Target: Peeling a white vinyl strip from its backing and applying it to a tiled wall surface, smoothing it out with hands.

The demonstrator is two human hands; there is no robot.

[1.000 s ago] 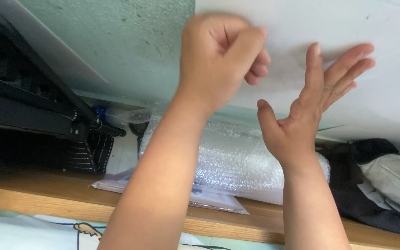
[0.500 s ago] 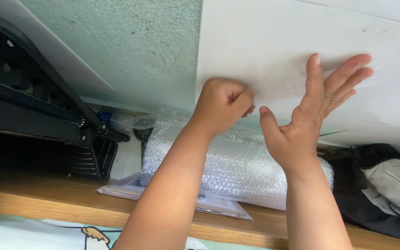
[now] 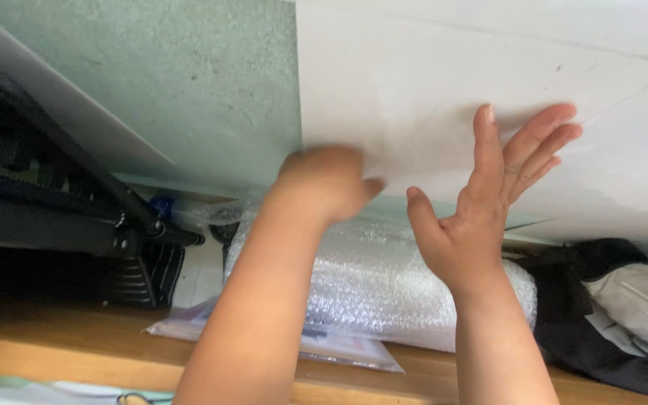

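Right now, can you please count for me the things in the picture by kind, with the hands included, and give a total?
Hands: 2, left hand closed, right hand open flat on the paper
White paper sheet on the wall: 1
Bubble wrap roll: 1
Black bag: 1
Plastic sleeve of papers: 1
Wooden shelf: 1
Total: 7

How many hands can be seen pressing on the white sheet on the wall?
2. The left hand, closed and blurred, is at the lower left corner of the white sheet. The right hand lies open and flat against the sheet, further right. No other hands show.
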